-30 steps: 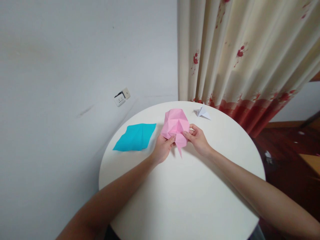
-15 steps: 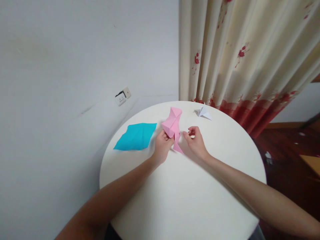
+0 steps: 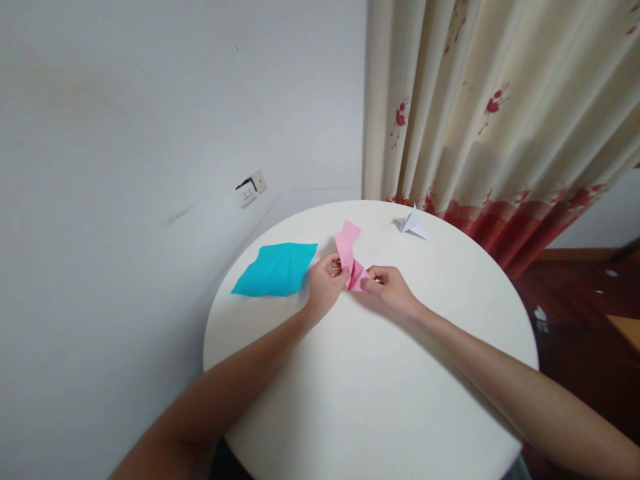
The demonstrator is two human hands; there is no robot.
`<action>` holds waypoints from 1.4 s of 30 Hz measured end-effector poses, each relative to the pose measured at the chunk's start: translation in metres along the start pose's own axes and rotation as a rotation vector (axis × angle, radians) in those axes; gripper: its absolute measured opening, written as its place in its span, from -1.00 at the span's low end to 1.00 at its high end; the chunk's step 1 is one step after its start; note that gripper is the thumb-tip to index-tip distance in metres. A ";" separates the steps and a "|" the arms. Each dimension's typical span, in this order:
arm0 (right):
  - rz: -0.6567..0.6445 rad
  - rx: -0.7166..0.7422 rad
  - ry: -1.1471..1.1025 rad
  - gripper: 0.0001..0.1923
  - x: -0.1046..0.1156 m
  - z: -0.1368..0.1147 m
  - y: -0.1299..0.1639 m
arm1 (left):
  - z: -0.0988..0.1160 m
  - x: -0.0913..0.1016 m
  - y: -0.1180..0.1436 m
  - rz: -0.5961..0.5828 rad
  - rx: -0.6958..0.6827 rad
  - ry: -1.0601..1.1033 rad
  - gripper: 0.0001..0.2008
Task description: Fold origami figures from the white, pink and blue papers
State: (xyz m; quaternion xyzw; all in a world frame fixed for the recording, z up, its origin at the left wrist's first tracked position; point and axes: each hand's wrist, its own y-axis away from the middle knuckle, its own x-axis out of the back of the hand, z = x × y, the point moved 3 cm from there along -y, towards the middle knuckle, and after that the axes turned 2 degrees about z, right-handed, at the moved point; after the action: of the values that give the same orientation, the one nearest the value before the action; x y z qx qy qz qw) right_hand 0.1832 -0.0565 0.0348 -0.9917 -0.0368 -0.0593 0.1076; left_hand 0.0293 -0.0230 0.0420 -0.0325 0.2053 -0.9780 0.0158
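Note:
A creased, partly folded pink paper [image 3: 346, 248] is held above the table between my two hands. My left hand [image 3: 327, 279] pinches it along its left side, near the middle. On the other side, the fingers of my right hand [image 3: 393, 285] are closed on its lower right corner. Left of my left hand lies a creased sheet of blue paper [image 3: 275, 270]. Farther back on the right rests a folded white paper crane [image 3: 412, 224]. Parts of the pink paper are hidden behind my fingers.
Everything lies on a round white table [image 3: 370, 387]. A white wall [image 3: 150, 133] with a power socket [image 3: 246, 194] stands at the left and back. A cream and red curtain [image 3: 465, 120] hangs close behind the table's right rim.
My right hand has closed on the pink paper's lower corner, having been apart from it. The paper has turned and looks narrower, its upper part less spread. The view has shifted slightly.

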 end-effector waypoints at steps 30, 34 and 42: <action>0.089 -0.324 -0.673 -0.67 0.007 0.008 -0.004 | -0.014 0.001 -0.001 -0.084 0.079 0.176 -0.65; 0.191 -0.250 -0.610 -0.59 0.016 0.007 -0.006 | -0.016 0.002 -0.003 -0.049 0.033 0.109 -0.66; 0.381 -0.068 -0.255 -0.62 0.034 0.018 -0.018 | -0.019 0.013 -0.010 0.098 -0.018 0.012 -0.77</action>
State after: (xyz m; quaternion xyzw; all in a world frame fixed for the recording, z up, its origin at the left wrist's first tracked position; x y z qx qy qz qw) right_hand 0.2177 -0.0332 0.0256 -0.9833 0.1399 0.0866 0.0779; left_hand 0.0153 -0.0066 0.0297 -0.0169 0.2158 -0.9743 0.0619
